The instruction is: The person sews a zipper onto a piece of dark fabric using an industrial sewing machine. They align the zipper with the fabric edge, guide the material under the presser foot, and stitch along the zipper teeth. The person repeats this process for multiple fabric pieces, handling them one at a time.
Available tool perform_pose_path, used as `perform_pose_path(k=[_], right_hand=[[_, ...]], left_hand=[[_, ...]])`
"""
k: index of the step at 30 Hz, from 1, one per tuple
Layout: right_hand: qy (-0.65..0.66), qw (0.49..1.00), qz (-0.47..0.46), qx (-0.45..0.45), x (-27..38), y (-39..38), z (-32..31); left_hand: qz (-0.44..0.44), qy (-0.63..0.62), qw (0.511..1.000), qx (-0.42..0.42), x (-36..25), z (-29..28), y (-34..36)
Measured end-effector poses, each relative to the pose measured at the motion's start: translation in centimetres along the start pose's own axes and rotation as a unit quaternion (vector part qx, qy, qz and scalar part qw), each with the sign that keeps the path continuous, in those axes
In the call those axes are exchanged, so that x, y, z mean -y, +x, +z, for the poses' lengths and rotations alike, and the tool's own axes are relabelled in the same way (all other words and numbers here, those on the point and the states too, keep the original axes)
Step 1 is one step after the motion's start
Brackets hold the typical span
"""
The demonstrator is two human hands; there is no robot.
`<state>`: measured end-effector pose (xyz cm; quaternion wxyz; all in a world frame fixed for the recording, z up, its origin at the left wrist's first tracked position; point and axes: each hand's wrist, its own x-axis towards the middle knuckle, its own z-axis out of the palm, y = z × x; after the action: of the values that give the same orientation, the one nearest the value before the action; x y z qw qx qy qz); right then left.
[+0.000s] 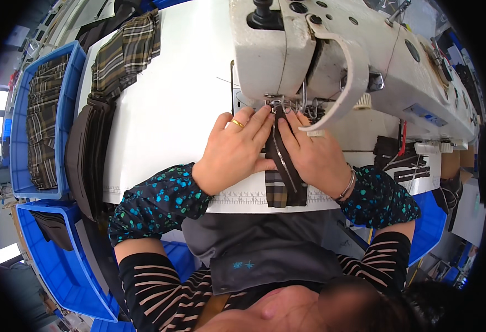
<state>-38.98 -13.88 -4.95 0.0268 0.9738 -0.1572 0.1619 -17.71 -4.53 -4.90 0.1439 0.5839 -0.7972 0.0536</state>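
A dark brown zipper [280,150] with metal teeth runs lengthwise under the sewing machine's presser foot [275,103]. Beneath it lies a strip of brown plaid fabric [277,195], its near end reaching the table edge. My left hand [234,145] rests flat along the left side, fingertips close to the foot and thumb touching the fabric. On the other side my right hand [316,154] lies with outstretched fingers pressing the zipper tape down. Both hands are open. The needle point is too small to make out.
The white sewing machine [262,61] overhangs the white table [185,72]. Plaid pieces [125,52] and dark brown pieces [85,157] are stacked at left, beside blue bins [76,66]. Loose dark zippers [403,157] and a red-handled tool [402,138] are at right.
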Motion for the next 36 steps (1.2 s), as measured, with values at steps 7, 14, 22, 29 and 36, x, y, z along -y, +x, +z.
perform_pose_path(k=[7, 14, 22, 29, 36], right_hand=[[-0.026, 0.995, -0.085, -0.051, -0.1, 0.3, -1.0], [0.103, 0.981, -0.137, -0.086, 2.4, -3.0, -1.6], [0.127, 0.985, -0.028, -0.115, 6.4, -7.3, -1.0], [0.071, 0.983, -0.069, -0.153, 7.0, -8.8, 1.2], [0.03, 0.971, -0.121, -0.203, 6.5, -9.0, 2.0]], left_hand=[[-0.019, -0.001, 1.0, 0.011, -0.8, -0.3, -0.3], [-0.011, -0.053, 0.999, -0.001, -5.5, -1.5, -4.3], [-0.083, -0.169, 0.975, -0.122, -7.0, -0.5, -6.0], [-0.112, -0.178, 0.969, -0.133, -8.0, -0.8, -6.4], [-0.114, -0.174, 0.968, -0.143, -9.1, -0.3, -6.6]])
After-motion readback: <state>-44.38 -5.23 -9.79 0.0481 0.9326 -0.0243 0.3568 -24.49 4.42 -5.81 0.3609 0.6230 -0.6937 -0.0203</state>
